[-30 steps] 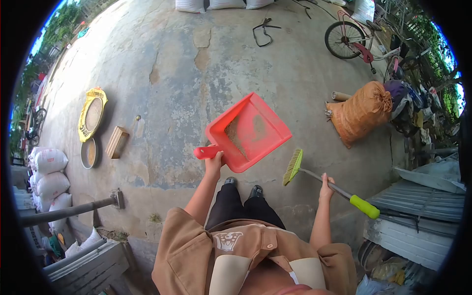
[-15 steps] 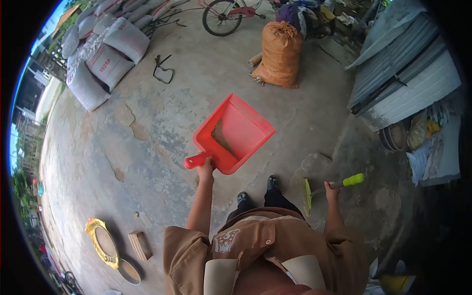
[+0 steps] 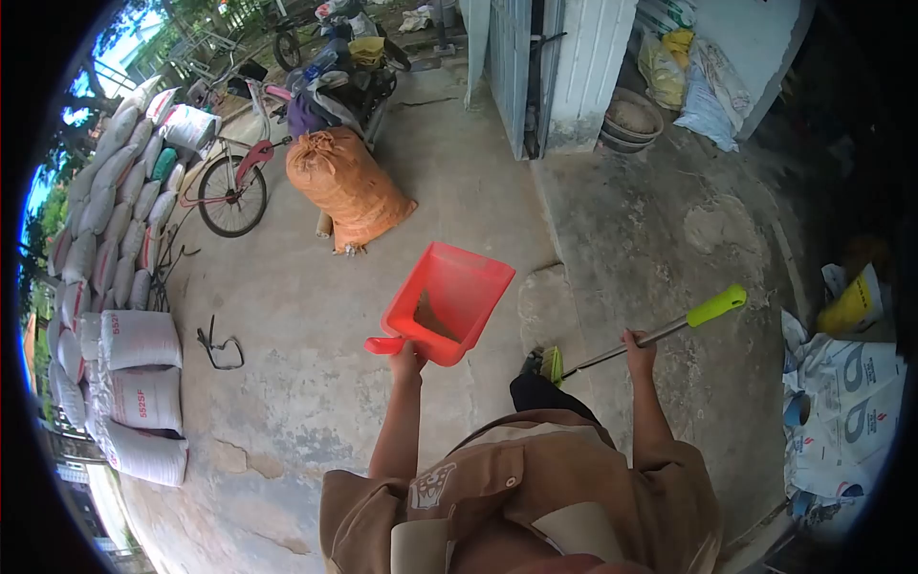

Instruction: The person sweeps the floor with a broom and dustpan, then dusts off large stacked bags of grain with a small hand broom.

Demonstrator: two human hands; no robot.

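My left hand (image 3: 408, 360) is closed round the handle of a red dustpan (image 3: 470, 298), held out in front of my body above the floor. Brown, dusty sweepings (image 3: 430, 316) lie inside it toward the handle end. In my right hand (image 3: 640, 348) is a broom (image 3: 671, 329), gripped by its grey metal shaft. A bright green grip tops the shaft and points up to the right. The broom's small green head (image 3: 552, 364) is down beside my dark shoe (image 3: 532, 362), overlapping it in this view.
A stuffed orange sack (image 3: 349, 187) stands ahead, near a bicycle (image 3: 232, 196). White sacks (image 3: 143, 400) are stacked along the left, with a black strap (image 3: 222, 354) on the concrete nearby. A metal door (image 3: 512, 77) and stacked basins (image 3: 631, 120) are ahead right; white bags (image 3: 846, 411) lie at right.
My view has turned to the right, so the orange sack and white sacks appear farther left. The broom's shaft now shows at length, its head by my shoe. Both hands keep their holds.
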